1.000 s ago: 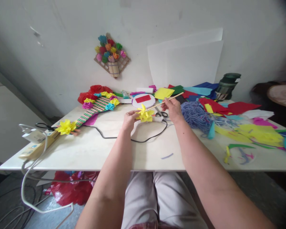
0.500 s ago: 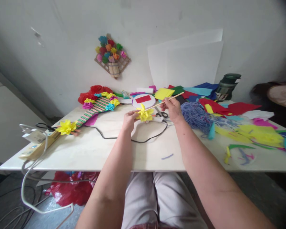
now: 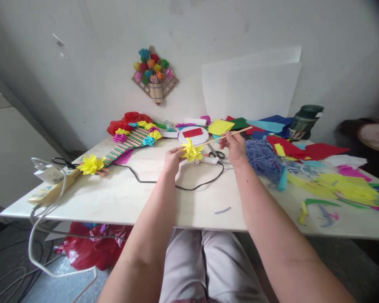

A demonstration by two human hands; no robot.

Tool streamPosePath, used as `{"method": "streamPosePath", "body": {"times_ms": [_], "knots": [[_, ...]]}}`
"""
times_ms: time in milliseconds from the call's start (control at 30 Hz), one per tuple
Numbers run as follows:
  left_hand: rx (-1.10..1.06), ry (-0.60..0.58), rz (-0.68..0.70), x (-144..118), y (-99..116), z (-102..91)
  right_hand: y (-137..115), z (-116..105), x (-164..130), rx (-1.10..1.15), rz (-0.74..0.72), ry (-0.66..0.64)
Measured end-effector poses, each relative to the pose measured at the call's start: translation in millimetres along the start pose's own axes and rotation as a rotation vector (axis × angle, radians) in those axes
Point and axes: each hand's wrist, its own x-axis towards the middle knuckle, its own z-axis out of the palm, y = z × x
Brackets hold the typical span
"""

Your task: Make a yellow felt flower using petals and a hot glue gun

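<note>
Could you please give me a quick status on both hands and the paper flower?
Left hand pinching yellow paper flower. Right hand gripping wooden stick. Scissors lying just behind.

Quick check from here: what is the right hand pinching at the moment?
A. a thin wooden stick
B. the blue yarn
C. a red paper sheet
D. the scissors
A: the right hand pinches the thin wooden stick, whose other end meets the yellow paper flower at the left hand; the scissors lie on the table.
</note>
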Motion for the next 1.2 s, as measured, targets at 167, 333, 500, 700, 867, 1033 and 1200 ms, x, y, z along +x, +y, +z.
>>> {"method": "streamPosePath", "body": {"times_ms": [167, 333, 500, 700, 867, 1033, 1200], "knots": [[-0.086, 0.025, -0.006, 0.4, 0.8, -0.3, 1.0, -3.7, 2.8, 0.107, 0.005, 0.080], [-0.107, 0.058, -0.038, 1.2, 1.5, -0.7, 2.9, -6.5, 6.3, 0.137, -0.006, 0.142], [-0.016, 0.083, -0.045, 3.2, -0.3, -2.9, 8.0, -6.0, 5.1, -0.120, -0.113, 0.120], [0.014, 0.051, -0.042, 2.2, -0.4, -3.2, 12.6, -1.3, -3.6, -0.597, -0.196, -0.320], [0.044, 0.005, -0.061, -1.4, 2.1, -1.6, 14.6, -4.2, -3.8, -0.611, -0.106, -0.354], [0.126, -0.040, -0.054, -2.3, 1.8, -1.4, 9.3, -8.5, -2.1, -0.368, 0.080, -0.224], [0.190, -0.112, -0.034, -3.3, 1.4, -1.5, 9.6, -5.3, -2.6, -0.466, 0.135, -0.116]]}}
